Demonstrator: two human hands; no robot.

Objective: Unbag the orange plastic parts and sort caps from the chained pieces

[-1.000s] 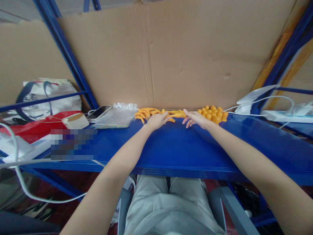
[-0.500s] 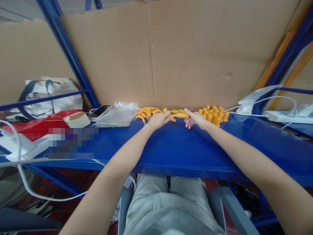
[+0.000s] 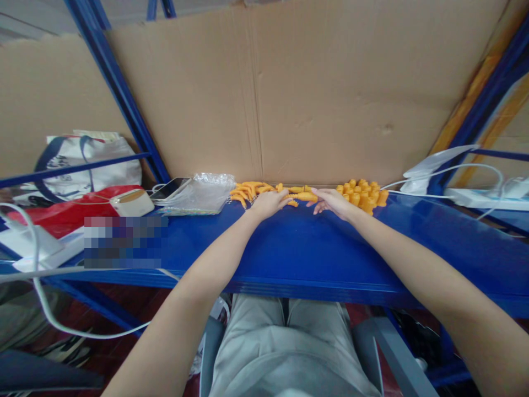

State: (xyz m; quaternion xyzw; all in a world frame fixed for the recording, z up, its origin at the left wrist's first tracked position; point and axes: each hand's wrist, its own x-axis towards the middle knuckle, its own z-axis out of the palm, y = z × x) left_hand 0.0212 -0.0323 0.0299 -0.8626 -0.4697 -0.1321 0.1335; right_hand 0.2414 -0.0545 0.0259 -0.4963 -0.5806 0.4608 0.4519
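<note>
My left hand is closed, its fingertips at small orange pieces in the middle of the bench's back edge. Beside it, my right hand has its thumb and fingers on the right end of an elongated orange piece. That piece stretches between both hands, and its left end lies close to my left fingertips. To the left is a pile of curved orange pieces with small metal chains, resembling bananas. A cluster of upright, stubby orange pieces stands right of my right hand.
A clear plastic bag stack and a phone lie left of the orange pile. Farther left are a white box, a red bag and a power strip with cables. Cardboard walls the back of the blue bench.
My right hand's thumb has lowered and its fingers have closed onto the end of the orange piece. My left hand has stayed nearly in place.
</note>
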